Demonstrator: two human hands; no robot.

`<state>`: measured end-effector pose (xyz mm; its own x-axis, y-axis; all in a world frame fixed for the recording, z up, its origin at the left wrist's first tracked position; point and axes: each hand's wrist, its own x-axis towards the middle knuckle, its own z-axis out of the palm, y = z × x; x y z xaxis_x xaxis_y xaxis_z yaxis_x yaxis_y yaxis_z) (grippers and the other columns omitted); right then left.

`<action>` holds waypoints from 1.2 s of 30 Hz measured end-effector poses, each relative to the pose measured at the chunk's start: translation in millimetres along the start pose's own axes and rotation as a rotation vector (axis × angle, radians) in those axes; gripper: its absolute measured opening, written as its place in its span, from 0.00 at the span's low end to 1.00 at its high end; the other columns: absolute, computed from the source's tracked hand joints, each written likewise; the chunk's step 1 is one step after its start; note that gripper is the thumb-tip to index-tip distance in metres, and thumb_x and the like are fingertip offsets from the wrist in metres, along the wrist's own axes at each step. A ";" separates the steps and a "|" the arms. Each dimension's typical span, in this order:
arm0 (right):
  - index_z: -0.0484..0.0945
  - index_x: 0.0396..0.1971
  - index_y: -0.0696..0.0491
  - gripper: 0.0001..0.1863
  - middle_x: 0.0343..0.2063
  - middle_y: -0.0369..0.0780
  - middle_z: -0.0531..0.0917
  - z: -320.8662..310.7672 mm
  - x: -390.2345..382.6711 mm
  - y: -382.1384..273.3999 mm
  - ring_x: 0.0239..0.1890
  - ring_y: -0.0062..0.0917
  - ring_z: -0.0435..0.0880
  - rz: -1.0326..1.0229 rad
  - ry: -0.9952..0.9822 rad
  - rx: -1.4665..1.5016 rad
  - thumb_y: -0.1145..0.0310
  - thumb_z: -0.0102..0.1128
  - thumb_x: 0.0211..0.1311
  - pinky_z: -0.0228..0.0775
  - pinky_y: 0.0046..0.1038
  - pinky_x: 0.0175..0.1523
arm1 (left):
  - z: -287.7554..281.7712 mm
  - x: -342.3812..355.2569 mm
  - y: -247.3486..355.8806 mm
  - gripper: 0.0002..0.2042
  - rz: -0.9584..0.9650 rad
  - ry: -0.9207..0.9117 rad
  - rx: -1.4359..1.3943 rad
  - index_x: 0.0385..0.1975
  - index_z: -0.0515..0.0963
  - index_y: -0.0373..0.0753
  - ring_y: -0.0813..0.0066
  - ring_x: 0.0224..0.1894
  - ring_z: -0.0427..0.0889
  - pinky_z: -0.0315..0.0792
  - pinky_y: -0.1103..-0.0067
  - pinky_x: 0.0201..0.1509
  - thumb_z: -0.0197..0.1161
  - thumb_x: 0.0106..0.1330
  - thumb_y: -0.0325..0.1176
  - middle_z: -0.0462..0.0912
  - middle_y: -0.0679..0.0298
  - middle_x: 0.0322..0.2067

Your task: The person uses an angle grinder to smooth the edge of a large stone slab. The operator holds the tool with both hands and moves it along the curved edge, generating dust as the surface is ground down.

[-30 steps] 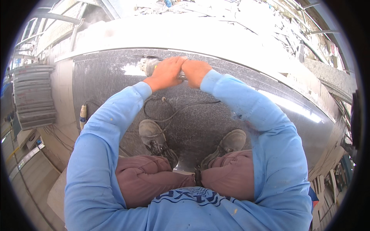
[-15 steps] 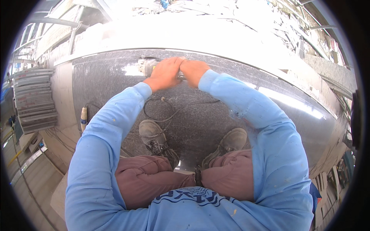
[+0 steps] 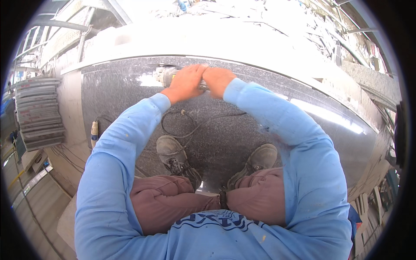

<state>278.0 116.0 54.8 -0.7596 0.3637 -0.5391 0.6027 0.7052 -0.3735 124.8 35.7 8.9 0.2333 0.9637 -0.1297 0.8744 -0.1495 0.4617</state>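
A grey angle grinder (image 3: 163, 76) lies across the far part of a dark speckled stone slab (image 3: 208, 130), its disc end to the left, at a long straight line along the slab. My left hand (image 3: 184, 84) is wrapped over the grinder's body. My right hand (image 3: 217, 81) is closed on its right end, against my left fingers. A black cable (image 3: 225, 115) loops on the slab below the tool. My two dusty shoes (image 3: 170, 151) stand on the slab near that cable.
A pale strip (image 3: 71, 67) runs along the slab's far edge. A stack of grey slab pieces (image 3: 39, 112) stands at the left, beside a cream plug connector (image 3: 94, 132). Metal bars (image 3: 86, 26) and overexposed rubble fill the back. A concrete block (image 3: 364, 86) is at the right.
My hands and the grinder have shifted very slightly left since a second ago. Both grips stay the same.
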 end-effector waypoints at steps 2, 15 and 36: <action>0.80 0.47 0.60 0.20 0.44 0.48 0.87 -2.4 -13.4 4.6 0.48 0.40 0.88 0.008 0.023 0.003 0.77 0.70 0.52 0.83 0.39 0.50 | 1.6 3.8 9.2 0.40 0.041 0.022 -0.004 0.62 0.67 0.37 0.54 0.61 0.76 0.71 0.64 0.66 0.78 0.46 0.34 0.77 0.53 0.57; 0.80 0.47 0.60 0.20 0.45 0.47 0.87 14.3 7.1 7.3 0.48 0.41 0.88 -0.058 0.080 0.000 0.77 0.69 0.52 0.83 0.39 0.49 | 7.3 0.7 -5.5 0.39 -0.034 -0.004 0.018 0.63 0.67 0.38 0.54 0.61 0.76 0.70 0.64 0.66 0.78 0.47 0.33 0.77 0.53 0.57; 0.81 0.45 0.60 0.19 0.43 0.48 0.87 -3.2 -15.1 8.7 0.47 0.41 0.88 0.008 0.024 -0.023 0.77 0.70 0.51 0.83 0.38 0.49 | 3.5 5.6 15.3 0.35 -0.007 0.023 -0.013 0.60 0.68 0.38 0.54 0.60 0.77 0.72 0.64 0.64 0.76 0.49 0.33 0.78 0.53 0.55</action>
<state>294.0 118.7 62.2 -0.7604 0.3840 -0.5238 0.6035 0.7156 -0.3516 141.0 38.1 12.2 0.2171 0.9697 -0.1124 0.8704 -0.1402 0.4719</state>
